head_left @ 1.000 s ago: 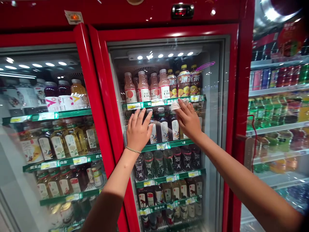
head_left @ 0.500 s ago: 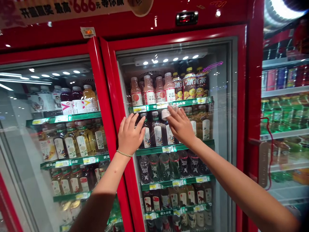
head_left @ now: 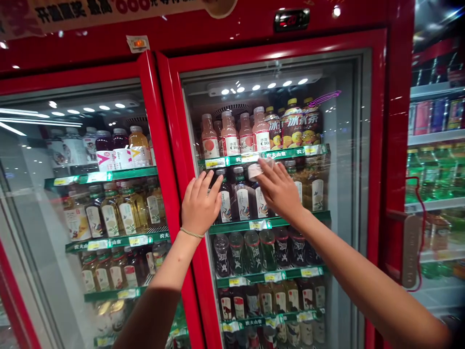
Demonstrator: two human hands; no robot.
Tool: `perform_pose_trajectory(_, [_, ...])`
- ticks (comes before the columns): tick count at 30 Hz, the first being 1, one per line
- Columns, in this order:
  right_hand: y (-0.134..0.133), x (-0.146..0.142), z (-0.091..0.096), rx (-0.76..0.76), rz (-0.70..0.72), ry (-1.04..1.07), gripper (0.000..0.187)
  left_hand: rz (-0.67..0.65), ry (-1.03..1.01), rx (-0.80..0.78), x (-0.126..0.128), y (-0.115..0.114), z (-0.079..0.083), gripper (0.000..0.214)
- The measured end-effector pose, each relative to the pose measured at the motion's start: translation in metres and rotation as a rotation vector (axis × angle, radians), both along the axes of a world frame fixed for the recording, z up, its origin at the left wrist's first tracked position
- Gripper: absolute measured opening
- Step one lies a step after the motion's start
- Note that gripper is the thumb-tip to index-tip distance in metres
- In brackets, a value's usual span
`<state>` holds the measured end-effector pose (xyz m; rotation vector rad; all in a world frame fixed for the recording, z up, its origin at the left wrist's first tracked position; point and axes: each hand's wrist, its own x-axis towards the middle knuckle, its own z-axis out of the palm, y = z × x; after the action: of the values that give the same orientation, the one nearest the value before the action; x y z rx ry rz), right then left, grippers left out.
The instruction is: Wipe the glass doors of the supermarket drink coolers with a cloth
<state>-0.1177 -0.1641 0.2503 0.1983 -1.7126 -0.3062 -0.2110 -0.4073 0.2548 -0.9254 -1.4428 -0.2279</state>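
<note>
My left hand (head_left: 201, 206) lies with its fingers spread over the left edge of the fridge's glass door (head_left: 341, 160), across the red door frame (head_left: 206, 291). A thin band circles that wrist. My right hand (head_left: 281, 194) is at the glass, its fingers stretched over a small white cloth (head_left: 255, 171) that looks pressed to the pane. Most of the cloth is hidden by the fingers, which are slightly blurred. Behind the glass, just under the top shelf edge, stand dark tea bottles (head_left: 242, 198) with white labels.
Pink juice bottles (head_left: 229, 135) and iced tea bottles (head_left: 292, 126) fill the top shelf inside. A second glass-fronted section (head_left: 109, 213) stands to the left. At the right are a brown door handle (head_left: 410, 252) with a red cord and an open shelf of green bottles (head_left: 428, 169).
The view has shifted slightly, so the fridge and both hands appear a little further right. Both hands keep nearly the same places on the door.
</note>
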Motion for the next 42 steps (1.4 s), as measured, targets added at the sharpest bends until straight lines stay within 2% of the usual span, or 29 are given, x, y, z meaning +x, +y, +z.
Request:
perform_pose_trajectory(3, [-0.008, -0.006, 0.002, -0.113, 0.012, 0.078, 0.044, 0.008, -0.004, 0.001, 0.0, 0.0, -0.001, 0.052])
perform_pose_trajectory(6, [-0.016, -0.008, -0.004, 0.003, 0.027, -0.016, 0.042, 0.01, 0.01, 0.0, 0.0, 0.0, -0.001, 0.051])
perform_pose_trajectory(9, [-0.011, -0.003, -0.01, 0.081, 0.025, -0.07, 0.04, -0.015, -0.009, 0.004, -0.001, 0.0, -0.002, 0.051])
perform_pose_trajectory(12, [-0.008, -0.003, -0.009, -0.041, 0.006, 0.03, 0.039, -0.034, -0.022, 0.011, -0.002, 0.0, -0.002, 0.051])
perform_pose_trajectory(15, [-0.021, -0.01, -0.009, -0.105, 0.007, 0.063, 0.039, -0.019, -0.005, 0.009, -0.002, 0.0, -0.002, 0.05])
perform_pose_trajectory(18, [-0.03, -0.012, -0.018, 0.011, 0.036, -0.039, 0.04, -0.005, -0.005, -0.004, -0.001, -0.001, -0.002, 0.051])
perform_pose_trajectory(20, [-0.024, -0.008, -0.022, 0.086, 0.049, -0.083, 0.039, -0.01, -0.011, -0.009, -0.001, -0.001, -0.002, 0.051])
perform_pose_trajectory(22, [-0.012, -0.004, -0.02, 0.098, 0.049, -0.073, 0.039, -0.011, -0.012, -0.008, -0.001, -0.001, -0.003, 0.05])
perform_pose_trajectory(24, [-0.005, -0.004, -0.011, 0.035, 0.031, -0.011, 0.038, -0.001, -0.006, -0.007, -0.001, -0.001, -0.003, 0.05])
perform_pose_trajectory(27, [-0.012, -0.009, 0.001, -0.07, 0.017, 0.077, 0.036, 0.008, 0.015, -0.007, -0.002, -0.001, -0.004, 0.048])
perform_pose_trajectory(29, [-0.021, -0.011, 0.0, -0.019, 0.024, 0.026, 0.037, 0.007, 0.028, -0.005, -0.002, -0.002, -0.004, 0.047])
perform_pose_trajectory(32, [-0.023, -0.009, -0.005, 0.141, 0.041, -0.117, 0.04, -0.004, 0.036, -0.002, -0.001, -0.003, -0.004, 0.045])
perform_pose_trajectory(34, [-0.019, -0.006, -0.005, 0.126, 0.039, -0.126, 0.042, -0.018, 0.037, 0.004, -0.002, -0.003, -0.004, 0.044])
perform_pose_trajectory(38, [-0.019, -0.009, 0.004, -0.042, 0.045, -0.011, 0.047, -0.05, 0.037, 0.016, -0.003, -0.004, -0.004, 0.043])
perform_pose_trajectory(40, [-0.024, -0.01, 0.005, 0.0, 0.066, -0.049, 0.048, -0.078, 0.029, 0.029, -0.004, -0.005, -0.005, 0.041])
perform_pose_trajectory(42, [-0.026, -0.009, 0.002, 0.107, 0.084, -0.142, 0.048, -0.108, 0.028, 0.054, -0.004, -0.006, -0.005, 0.038])
